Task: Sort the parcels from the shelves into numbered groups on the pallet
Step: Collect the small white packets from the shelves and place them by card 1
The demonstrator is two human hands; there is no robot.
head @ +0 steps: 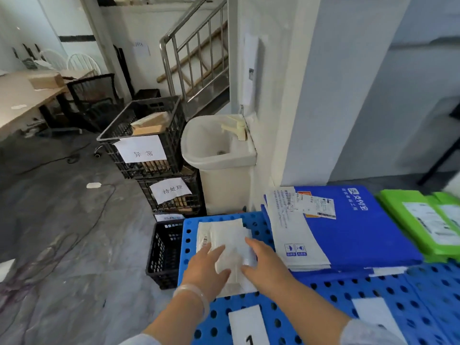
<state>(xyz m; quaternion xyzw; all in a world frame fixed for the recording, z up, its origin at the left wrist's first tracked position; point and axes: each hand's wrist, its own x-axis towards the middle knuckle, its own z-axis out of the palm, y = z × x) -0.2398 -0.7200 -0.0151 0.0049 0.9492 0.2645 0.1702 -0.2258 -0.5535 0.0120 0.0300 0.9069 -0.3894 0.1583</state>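
A small stack of white parcels (229,235) lies at the far left corner of the blue perforated pallet (331,292). My left hand (206,267) rests on the stack's left side with fingers straight. My right hand (263,262) lies flat on its right side. A white card marked 1 (247,327) sits on the pallet in front of the stack. To the right lie blue-and-white flat mailers (348,235), then green parcels (428,220) at the right edge. Another white card (373,312) lies nearer on the right.
Left of the pallet stand stacked black crates (154,135) with paper labels, one holding cardboard boxes. A white washbasin (216,143) stands behind the pallet by a pillar. A staircase, a desk and a chair are farther back. Cables run over the grey floor.
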